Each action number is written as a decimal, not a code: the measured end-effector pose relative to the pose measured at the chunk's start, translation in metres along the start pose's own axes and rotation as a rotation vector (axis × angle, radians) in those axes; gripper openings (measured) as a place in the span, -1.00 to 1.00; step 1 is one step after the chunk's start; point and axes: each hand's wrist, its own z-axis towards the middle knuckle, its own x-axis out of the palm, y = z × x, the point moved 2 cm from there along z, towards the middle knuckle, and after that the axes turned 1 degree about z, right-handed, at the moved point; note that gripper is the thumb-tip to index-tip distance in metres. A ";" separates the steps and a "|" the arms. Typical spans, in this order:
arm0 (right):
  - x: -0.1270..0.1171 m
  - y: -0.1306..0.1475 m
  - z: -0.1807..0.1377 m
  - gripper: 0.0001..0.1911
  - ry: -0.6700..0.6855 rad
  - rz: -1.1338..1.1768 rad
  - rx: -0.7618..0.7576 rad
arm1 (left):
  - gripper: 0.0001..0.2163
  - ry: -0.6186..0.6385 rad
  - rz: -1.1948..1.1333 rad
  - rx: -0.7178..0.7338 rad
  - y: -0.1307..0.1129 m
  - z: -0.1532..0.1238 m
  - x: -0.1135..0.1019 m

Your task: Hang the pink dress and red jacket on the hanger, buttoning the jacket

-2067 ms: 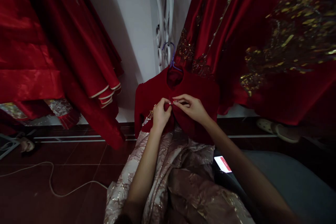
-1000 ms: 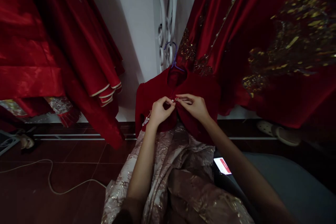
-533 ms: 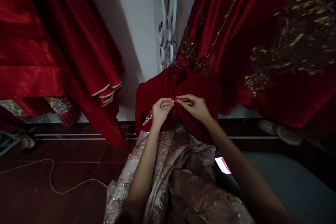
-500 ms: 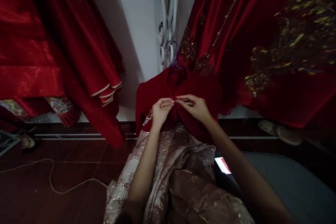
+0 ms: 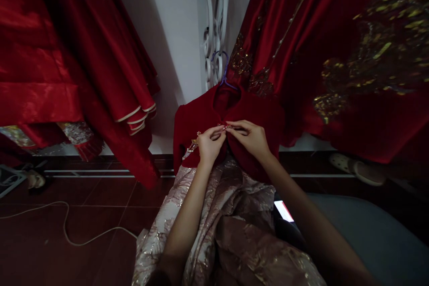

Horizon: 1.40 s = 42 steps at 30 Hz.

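A short red jacket (image 5: 192,118) with a round neckline hangs in front of me on a purple hanger (image 5: 225,73). At its front opening, below the neck, my left hand (image 5: 210,145) pinches one edge between thumb and fingers. Opposite it, my right hand (image 5: 252,137) pinches the other edge, the fingertips of both hands almost meeting. Something small and shiny shows at the fingertips, too small to make out. A sparkling ornament (image 5: 191,146) sits on the jacket beside my left wrist. Beneath the jacket spreads a shiny pinkish-silver fabric (image 5: 197,192), under my forearms.
Red garments (image 5: 110,53) hang at the left, and a red gown (image 5: 284,31) with gold sequins hangs at the right. White scrolled metalwork (image 5: 214,22) stands behind the hanger. A lit phone screen (image 5: 283,211) lies by a grey seat (image 5: 362,228). A cable (image 5: 69,228) crosses the floor.
My left hand has shifted slightly right and turned, uncovering more of the ornament. My right hand stays pinched at nearly the same place on the front opening.
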 end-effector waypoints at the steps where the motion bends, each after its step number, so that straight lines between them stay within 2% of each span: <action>1: 0.000 -0.001 0.000 -0.69 0.002 0.014 0.005 | -0.79 0.003 0.011 0.007 0.001 0.000 0.000; 14: -0.003 -0.020 0.012 -0.69 0.097 0.109 -0.008 | -0.84 0.085 0.144 0.172 0.007 0.009 -0.006; 22: 0.002 -0.019 0.011 -0.71 0.071 -0.008 -0.068 | -0.88 0.060 0.204 0.221 0.009 0.009 -0.001; 26: 0.008 -0.015 0.014 -0.69 -0.025 -0.118 -0.093 | -0.86 0.103 0.141 0.182 0.011 0.007 0.005; 30: 0.016 -0.018 0.016 -0.69 -0.057 -0.213 -0.100 | -0.82 0.167 -0.050 0.128 0.017 0.003 0.009; 32: 0.018 -0.021 0.011 -0.53 -0.011 -0.216 -0.111 | -0.81 0.167 -0.137 0.110 0.023 0.001 0.008; 34: 0.015 -0.025 0.002 -0.30 0.090 -0.207 -0.118 | -0.81 0.150 -0.188 0.061 0.032 0.000 0.004; 36: 0.004 -0.029 -0.008 -0.22 0.226 -0.229 -0.074 | -0.83 0.144 -0.157 -0.007 0.042 0.000 -0.001; 39: -0.026 -0.030 -0.019 -0.42 0.434 -0.310 0.133 | -0.84 0.206 0.061 -0.065 0.054 -0.003 -0.008; 42: -0.058 -0.018 -0.020 -0.60 0.471 -0.288 0.245 | -0.77 0.345 0.292 0.005 0.056 -0.008 -0.009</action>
